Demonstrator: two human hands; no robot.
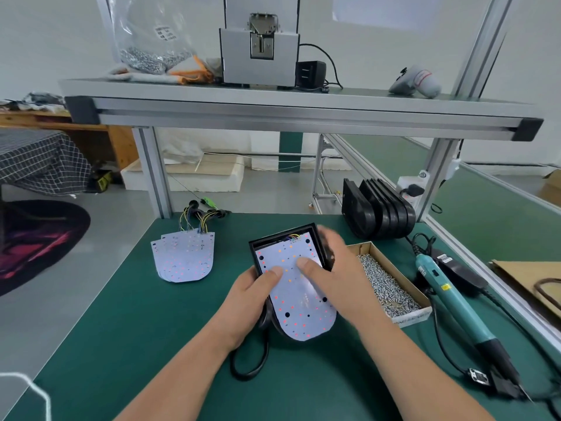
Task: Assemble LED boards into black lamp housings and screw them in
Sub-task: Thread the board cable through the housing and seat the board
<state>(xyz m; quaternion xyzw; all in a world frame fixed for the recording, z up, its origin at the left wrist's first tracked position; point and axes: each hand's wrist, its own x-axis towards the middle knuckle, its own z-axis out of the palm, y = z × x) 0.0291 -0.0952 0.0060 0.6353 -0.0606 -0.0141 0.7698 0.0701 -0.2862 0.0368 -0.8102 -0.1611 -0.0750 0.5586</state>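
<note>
Screw box [411, 318], screwdriver [449, 299] right of housing [283, 234].

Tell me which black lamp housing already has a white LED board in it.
The black plastic housing at mid-table carries the white LED board; the row of housings standing at the back right shows none.

The green surface [136, 329] carries a fanned stack of LED boards [182, 256] at the left, their wire tails pointing to the back. At the right rear a row of black housings [379, 208] stands on edge. In front of them lies an open cardboard box [413, 316] of screws [385, 287], and just right of it a teal electric screwdriver [452, 299] with its cord. A black cable [247, 376] loops near the front middle, below a lamp housing [282, 233]; whether that housing touches the surface cannot be told.
</note>
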